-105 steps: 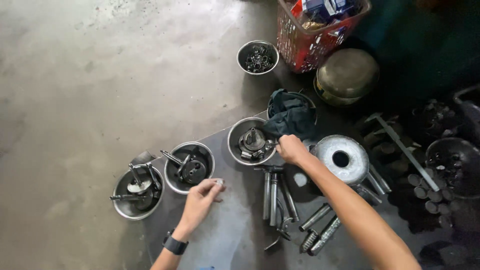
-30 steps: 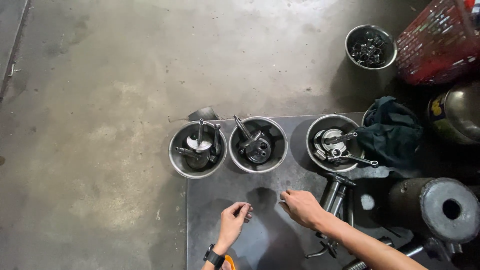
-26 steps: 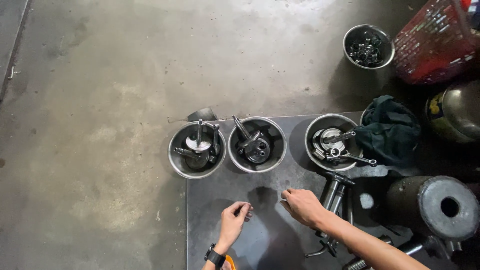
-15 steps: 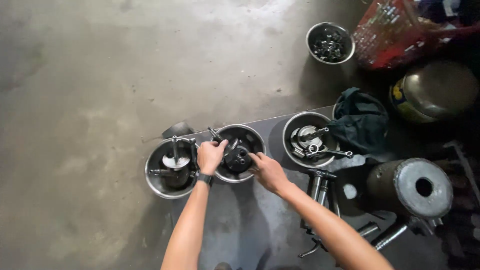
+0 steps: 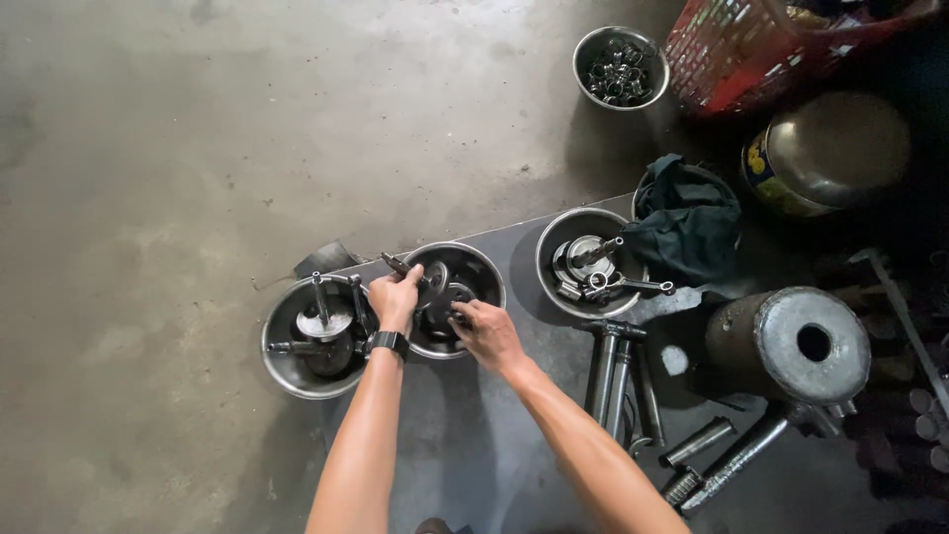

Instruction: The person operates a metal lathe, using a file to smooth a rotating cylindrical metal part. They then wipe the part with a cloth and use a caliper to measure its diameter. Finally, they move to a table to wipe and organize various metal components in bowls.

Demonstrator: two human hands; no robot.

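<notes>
Both hands reach into the middle steel bowl (image 5: 484,272). The left hand (image 5: 395,299) grips the crank part (image 5: 440,292) lying there; the right hand (image 5: 486,333), just beside, curls its fingers on the same part.

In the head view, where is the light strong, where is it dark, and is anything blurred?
Head view: concrete floor evenly lit and pale; right side around the red basket in deep shadow; metal cylinder shows mild glare; both hands, left hand and right hand, look sharp.

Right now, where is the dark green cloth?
In the head view, the dark green cloth lies upper right, draped over a steel bowl's rim, right of the steel bowl of metal parts, below the red plastic basket.
</notes>
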